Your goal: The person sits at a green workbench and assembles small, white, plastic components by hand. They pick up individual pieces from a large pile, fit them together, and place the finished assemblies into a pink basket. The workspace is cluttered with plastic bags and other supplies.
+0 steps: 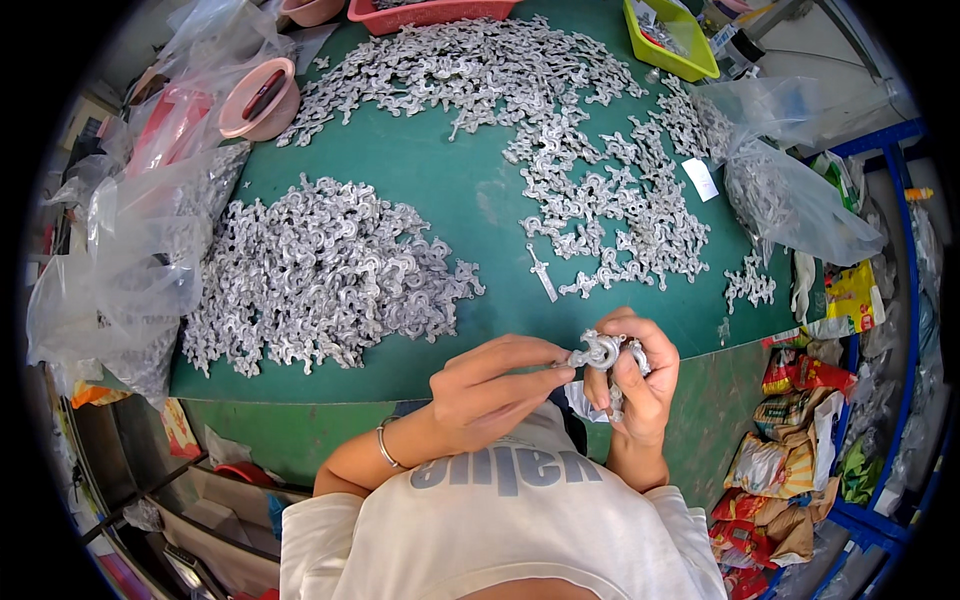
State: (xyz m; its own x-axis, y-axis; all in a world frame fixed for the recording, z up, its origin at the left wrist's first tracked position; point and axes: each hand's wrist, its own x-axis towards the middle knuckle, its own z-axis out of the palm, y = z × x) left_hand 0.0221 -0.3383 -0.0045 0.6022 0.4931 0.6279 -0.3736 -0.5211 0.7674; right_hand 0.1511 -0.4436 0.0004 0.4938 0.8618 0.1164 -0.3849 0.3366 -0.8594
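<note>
Two hands are holding small metal pieces over the near edge of a green table.

On the left edge of the table (440, 190), clear plastic bags (120, 260) are lying in a heap, and a pink bowl (262, 98) is sitting near the far left corner. A big pile of metal pieces (310, 270) is lying on the left part of the table. The left hand (490, 385) is pinching one metal piece (598, 352) with its fingertips closed on it. The right hand (640, 375) is touching the same piece and is curling shut around a few more pieces. More loose pieces (600, 210) are spreading across the far and right parts. A yellow tray (672, 40) is sitting at the far right corner, and a full bag (790, 190) is leaning on the right edge.
</note>
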